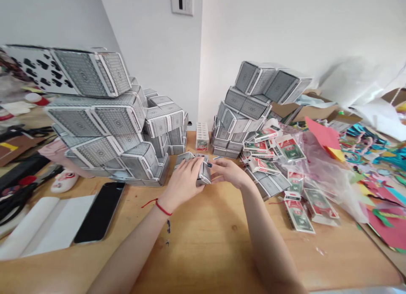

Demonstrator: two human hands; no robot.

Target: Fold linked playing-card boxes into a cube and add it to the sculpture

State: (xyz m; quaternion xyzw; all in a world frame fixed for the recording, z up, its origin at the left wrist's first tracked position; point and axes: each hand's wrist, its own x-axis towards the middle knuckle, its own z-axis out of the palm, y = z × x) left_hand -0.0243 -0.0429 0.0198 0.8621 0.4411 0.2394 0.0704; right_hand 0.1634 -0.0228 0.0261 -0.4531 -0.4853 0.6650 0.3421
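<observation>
While our left hand (186, 177) grips a grey card block (204, 174) at six o'clock in our view, our right hand (230, 172) curves beside it; whether that one grips, we cannot tell. We face a wide card stack (116, 121) at nine, a narrower tower (242, 103) at two.

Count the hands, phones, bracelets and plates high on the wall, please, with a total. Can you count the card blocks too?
Hands: 2 (left hand, right hand)
Phone: 1
Red bracelet: 1
High wall plate: 1
Total: 5
Card blocks: left out; they overlap and hands partly cover some.
</observation>
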